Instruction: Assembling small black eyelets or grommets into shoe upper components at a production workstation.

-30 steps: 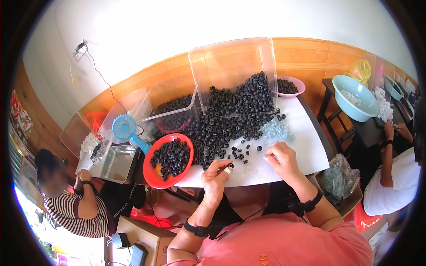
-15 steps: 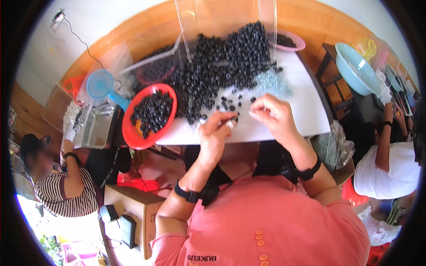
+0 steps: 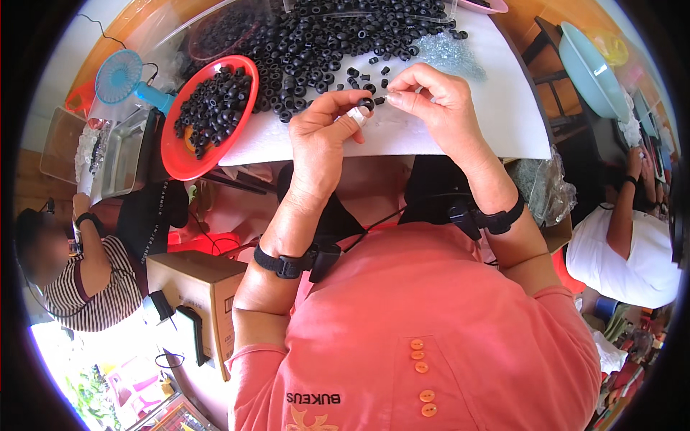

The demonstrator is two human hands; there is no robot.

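My left hand (image 3: 316, 144) pinches a small black cap (image 3: 366, 103) with a round hole between thumb and forefinger. White tape wraps that thumb. Just right of it, my right hand (image 3: 449, 111) has thumb and forefinger pressed together on something tiny and pale, too small to name, close to the cap. Several loose black caps lie on the white tabletop (image 3: 496, 115) beyond my fingers. Behind them spreads a large heap of black caps (image 3: 316, 43). To its right is a pile of small clear bead-like pieces (image 3: 449, 57).
A red bowl (image 3: 188, 169) of black caps stands at the table's left edge, near a blue fan (image 3: 119, 77) and a metal tray (image 3: 123, 158). Co-workers sit at far left and right. A light-blue basin (image 3: 586, 72), a clear plastic bag (image 3: 543, 179) and a cardboard box (image 3: 194, 280) surround me.
The view has shifted, so the table sits higher in the picture. My fingertips are nearer each other, and the cap in my left hand shows its hole more plainly.
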